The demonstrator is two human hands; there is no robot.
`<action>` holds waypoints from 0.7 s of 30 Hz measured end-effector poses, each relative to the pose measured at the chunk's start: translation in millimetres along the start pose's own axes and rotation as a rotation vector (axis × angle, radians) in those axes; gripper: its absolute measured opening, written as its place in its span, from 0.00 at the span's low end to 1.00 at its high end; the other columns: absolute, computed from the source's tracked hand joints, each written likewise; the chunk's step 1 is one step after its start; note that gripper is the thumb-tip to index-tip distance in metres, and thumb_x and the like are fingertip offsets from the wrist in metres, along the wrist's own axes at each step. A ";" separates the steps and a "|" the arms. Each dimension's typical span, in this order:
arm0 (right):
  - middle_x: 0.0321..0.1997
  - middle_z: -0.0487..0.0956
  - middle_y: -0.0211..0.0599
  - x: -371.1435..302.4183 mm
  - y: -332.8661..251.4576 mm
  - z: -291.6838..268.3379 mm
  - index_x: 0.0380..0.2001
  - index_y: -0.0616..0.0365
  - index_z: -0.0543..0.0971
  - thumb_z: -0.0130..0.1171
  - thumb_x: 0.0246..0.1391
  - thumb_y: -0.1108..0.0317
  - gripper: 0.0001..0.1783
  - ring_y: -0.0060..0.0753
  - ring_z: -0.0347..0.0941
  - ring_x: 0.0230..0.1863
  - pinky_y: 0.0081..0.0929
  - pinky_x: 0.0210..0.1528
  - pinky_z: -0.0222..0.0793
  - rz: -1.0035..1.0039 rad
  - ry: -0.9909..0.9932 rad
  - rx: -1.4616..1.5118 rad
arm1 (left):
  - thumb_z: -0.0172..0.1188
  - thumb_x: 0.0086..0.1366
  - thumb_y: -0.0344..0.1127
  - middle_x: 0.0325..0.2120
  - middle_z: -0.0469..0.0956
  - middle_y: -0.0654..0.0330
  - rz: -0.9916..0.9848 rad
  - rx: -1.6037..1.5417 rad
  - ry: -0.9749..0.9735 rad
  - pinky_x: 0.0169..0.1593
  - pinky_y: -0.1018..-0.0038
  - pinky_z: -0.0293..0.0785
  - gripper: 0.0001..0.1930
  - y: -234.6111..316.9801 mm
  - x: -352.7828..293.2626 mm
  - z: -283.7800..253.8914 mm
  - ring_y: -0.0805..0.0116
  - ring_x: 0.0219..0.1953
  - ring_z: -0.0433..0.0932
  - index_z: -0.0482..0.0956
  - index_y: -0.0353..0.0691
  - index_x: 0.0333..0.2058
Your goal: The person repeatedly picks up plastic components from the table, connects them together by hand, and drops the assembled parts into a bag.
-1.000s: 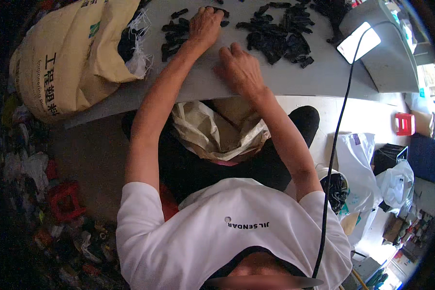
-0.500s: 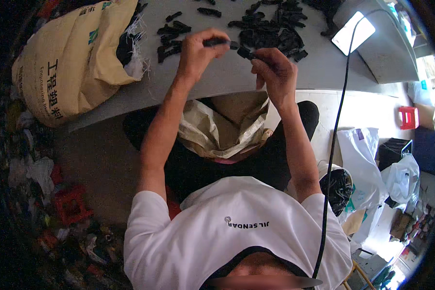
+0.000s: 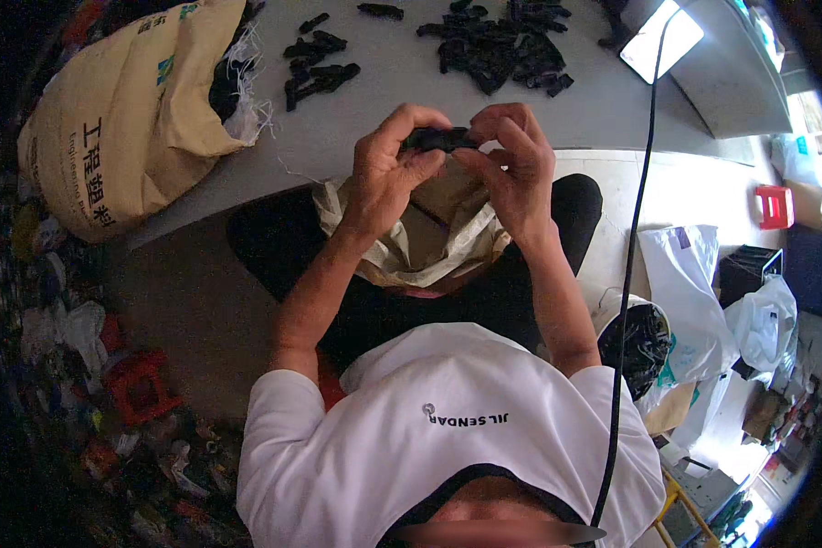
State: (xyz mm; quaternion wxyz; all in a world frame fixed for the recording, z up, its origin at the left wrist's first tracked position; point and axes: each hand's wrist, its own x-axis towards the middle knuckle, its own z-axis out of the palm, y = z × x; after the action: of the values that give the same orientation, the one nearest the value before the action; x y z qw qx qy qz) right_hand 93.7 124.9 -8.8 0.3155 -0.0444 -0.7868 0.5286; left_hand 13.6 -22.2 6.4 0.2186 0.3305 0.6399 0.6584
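Two bare hands, left hand (image 3: 388, 173) and right hand (image 3: 511, 164), pinch one small black plastic part (image 3: 438, 139) between fingers, raised over an open cream lap bag (image 3: 420, 247), seemingly for close handling | two loose piles of black plastic pieces (image 3: 502, 46) on grey surface (image 3: 411, 100) | one tan woven sack (image 3: 119, 119) at left

Black small part (image 3: 438, 139) between the fingers, more black pieces (image 3: 502, 50) heaped on the pale grey desk (image 3: 402, 96), a tan woven sack (image 3: 119, 137) printed with dark characters, white shirt (image 3: 447, 438), red stool (image 3: 774, 205).
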 end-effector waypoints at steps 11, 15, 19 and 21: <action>0.40 0.70 0.39 -3.2 -10.4 -8.8 0.27 0.64 0.73 0.64 0.41 0.78 0.10 0.28 0.73 0.33 0.21 0.31 0.71 -0.179 -0.166 -0.121 | 0.56 0.62 0.41 0.37 0.67 0.55 0.254 0.459 -0.003 0.45 0.69 0.69 0.17 0.5 -7.8 -3.7 0.63 0.41 0.71 0.70 0.34 0.43; 0.38 0.71 0.39 0.8 -16.3 -13.3 0.27 0.63 0.73 0.64 0.41 0.76 0.10 0.32 0.74 0.32 0.24 0.30 0.72 -0.245 -0.220 -0.235 | 0.56 0.61 0.41 0.36 0.67 0.55 0.228 0.420 -0.016 0.43 0.69 0.68 0.16 4.5 -8.5 -1.5 0.64 0.40 0.71 0.71 0.34 0.42; 0.38 0.71 0.38 2.5 -18.3 -18.5 0.27 0.62 0.72 0.65 0.41 0.73 0.12 0.33 0.74 0.30 0.26 0.29 0.73 -0.251 -0.282 -0.275 | 0.56 0.62 0.40 0.32 0.71 0.55 0.216 0.457 -0.007 0.38 0.70 0.70 0.15 4.1 -9.5 -1.7 0.64 0.35 0.73 0.72 0.33 0.40; 0.38 0.72 0.38 1.8 -17.4 -18.6 0.28 0.62 0.72 0.65 0.41 0.72 0.12 0.33 0.75 0.30 0.25 0.28 0.73 -0.248 -0.295 -0.258 | 0.56 0.62 0.40 0.29 0.73 0.55 0.182 0.418 0.002 0.35 0.70 0.70 0.15 8.7 -12.5 0.3 0.65 0.32 0.74 0.72 0.33 0.39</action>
State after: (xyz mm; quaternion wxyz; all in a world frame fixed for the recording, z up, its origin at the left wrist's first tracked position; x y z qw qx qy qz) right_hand 107.0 132.9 11.4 0.2511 0.0904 -0.8849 0.3818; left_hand 23.6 -31.6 13.0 0.0845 0.4243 0.7300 0.5290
